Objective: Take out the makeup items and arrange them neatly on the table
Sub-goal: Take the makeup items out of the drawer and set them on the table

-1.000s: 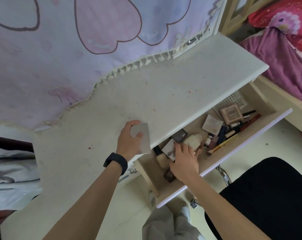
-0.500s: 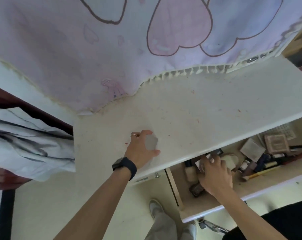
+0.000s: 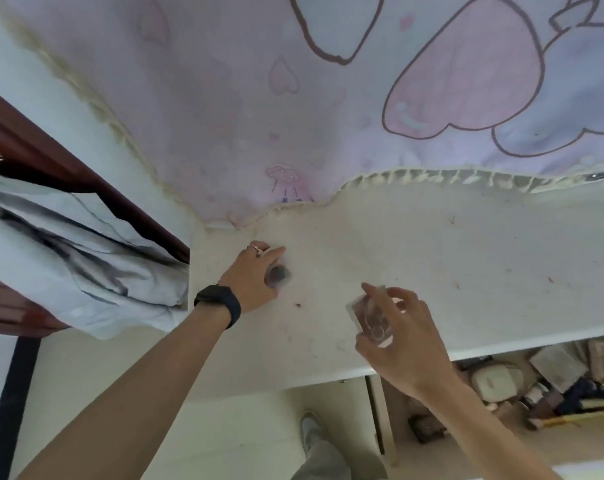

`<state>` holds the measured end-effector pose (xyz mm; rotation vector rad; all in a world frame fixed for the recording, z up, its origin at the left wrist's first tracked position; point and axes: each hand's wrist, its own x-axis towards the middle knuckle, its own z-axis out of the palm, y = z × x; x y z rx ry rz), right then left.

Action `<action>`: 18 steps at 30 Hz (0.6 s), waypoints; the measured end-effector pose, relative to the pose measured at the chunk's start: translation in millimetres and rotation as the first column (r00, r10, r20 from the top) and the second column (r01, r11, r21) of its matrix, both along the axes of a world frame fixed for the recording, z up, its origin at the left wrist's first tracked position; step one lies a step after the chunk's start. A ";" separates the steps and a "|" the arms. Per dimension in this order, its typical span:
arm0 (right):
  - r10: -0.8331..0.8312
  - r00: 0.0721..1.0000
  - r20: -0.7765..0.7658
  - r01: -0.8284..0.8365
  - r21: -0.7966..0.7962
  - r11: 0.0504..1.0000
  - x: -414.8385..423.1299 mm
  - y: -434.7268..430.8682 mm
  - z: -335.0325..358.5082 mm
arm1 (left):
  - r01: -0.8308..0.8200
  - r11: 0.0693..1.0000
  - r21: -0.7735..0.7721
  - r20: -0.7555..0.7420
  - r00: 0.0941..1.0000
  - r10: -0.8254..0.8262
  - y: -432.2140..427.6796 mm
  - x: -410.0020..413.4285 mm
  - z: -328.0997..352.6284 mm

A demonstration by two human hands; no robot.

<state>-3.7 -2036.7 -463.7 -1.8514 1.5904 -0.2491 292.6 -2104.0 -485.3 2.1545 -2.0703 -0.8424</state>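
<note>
In the head view, my left hand (image 3: 255,277) curls over a small dark compact (image 3: 278,273) on the table (image 3: 466,258), centre-left of frame. My right hand (image 3: 401,341) pinches a flat clear-cased palette (image 3: 369,315) by its edges, lower centre, just above the table's front edge. Set down there, it could slip off into the open drawer (image 3: 385,427) at lower right.

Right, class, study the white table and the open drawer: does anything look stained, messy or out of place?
Yes. The table is dotted with reddish specks, one red spot between the left hand and the right hand. In the drawer, the makeup items lie jumbled, overlapping at odd angles rather than sorted.
</note>
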 end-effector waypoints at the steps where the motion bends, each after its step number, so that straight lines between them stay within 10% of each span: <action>1: 0.029 1.000 -0.007 -0.029 -0.010 1.000 15.7 -16.3 -1.4 | 0.007 1.000 0.004 0.008 1.000 -0.007 -4.8 11.1 -1.1; 18: 0.360 0.916 -0.178 -0.378 -0.076 0.923 160.8 -152.5 -28.4 | 0.019 0.999 0.035 -0.065 0.998 -0.016 -62.8 80.1 2.3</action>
